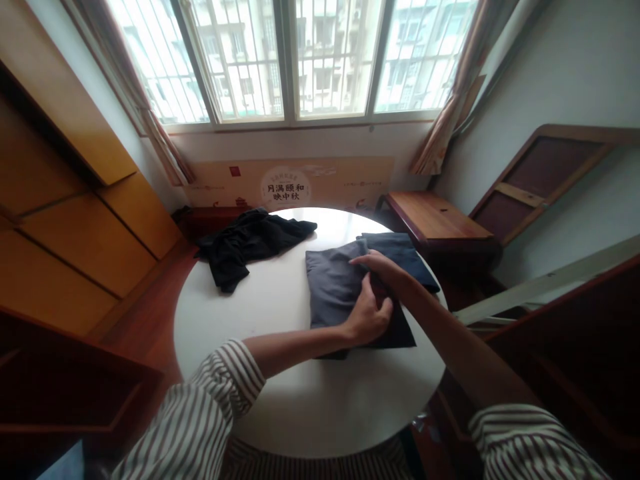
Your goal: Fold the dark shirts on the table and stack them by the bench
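Barred window (289, 67) taking centre stage!

Buildings (323, 77) are showing beyond it, and a left curtain (163, 150) and a right curtain (436, 137) are hanging gathered at the sides. Just below, a long printed panel (333, 179) is displaying dark Chinese characters (285, 192). Yellow-brown cabinets (70, 247) are lining the left, reddish floor (147, 333) is peeking out beside them, and a low wooden stand (440, 217) is sitting over on the right!

Two hands (369, 317) (384, 267), one table (225, 327), at least three garments (255, 240) (330, 280) (400, 253)
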The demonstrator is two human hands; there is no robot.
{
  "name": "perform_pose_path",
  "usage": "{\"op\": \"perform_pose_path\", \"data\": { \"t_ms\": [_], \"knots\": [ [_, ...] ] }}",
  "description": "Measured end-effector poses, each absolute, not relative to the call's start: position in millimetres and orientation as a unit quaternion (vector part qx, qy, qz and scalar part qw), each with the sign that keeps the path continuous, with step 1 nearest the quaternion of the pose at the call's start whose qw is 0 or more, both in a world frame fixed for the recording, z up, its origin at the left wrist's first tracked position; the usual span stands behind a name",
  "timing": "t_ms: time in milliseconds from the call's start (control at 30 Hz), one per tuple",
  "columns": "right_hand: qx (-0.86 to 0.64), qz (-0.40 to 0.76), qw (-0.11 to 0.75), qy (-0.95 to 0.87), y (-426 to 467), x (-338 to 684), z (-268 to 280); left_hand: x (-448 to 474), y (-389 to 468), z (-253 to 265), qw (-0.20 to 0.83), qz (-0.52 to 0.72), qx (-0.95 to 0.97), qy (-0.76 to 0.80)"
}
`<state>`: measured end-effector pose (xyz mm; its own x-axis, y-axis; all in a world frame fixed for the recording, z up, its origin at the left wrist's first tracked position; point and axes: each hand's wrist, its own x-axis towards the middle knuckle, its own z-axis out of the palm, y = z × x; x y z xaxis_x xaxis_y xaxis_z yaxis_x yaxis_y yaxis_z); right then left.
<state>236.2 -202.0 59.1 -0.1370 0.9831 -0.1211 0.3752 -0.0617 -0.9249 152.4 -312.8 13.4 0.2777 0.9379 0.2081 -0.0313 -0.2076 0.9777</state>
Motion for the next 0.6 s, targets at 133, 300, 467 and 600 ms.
{"op": "perform_pose_path", "data": {
  "t_ms": [133, 300, 467, 600],
  "knots": [
    [-0.566, 0.467, 0.333, -0.592, -183.4, 247.4, 39.2, 150.5, -350.2, 4.5, 0.384, 0.341, 0.802, 0.305],
    [-0.544, 0.384, 0.354, -0.657, -163.9, 253.3, 31.1, 99.8, -388.6, 34.8, 0.139, 0.218, 0.936, 0.239],
    [-0.611, 0.257, 0.327, -0.673, -143.0, 254.2, 29.4, 59.3, -384.3, 20.9, -0.031, 0.109, 0.89, 0.442],
    [-0.637, 0.212, 0.291, -0.681, -133.0, 246.6, 33.3, 53.2, -376.6, -2.9, -0.085, 0.078, 0.921, 0.373]
  ]
}}
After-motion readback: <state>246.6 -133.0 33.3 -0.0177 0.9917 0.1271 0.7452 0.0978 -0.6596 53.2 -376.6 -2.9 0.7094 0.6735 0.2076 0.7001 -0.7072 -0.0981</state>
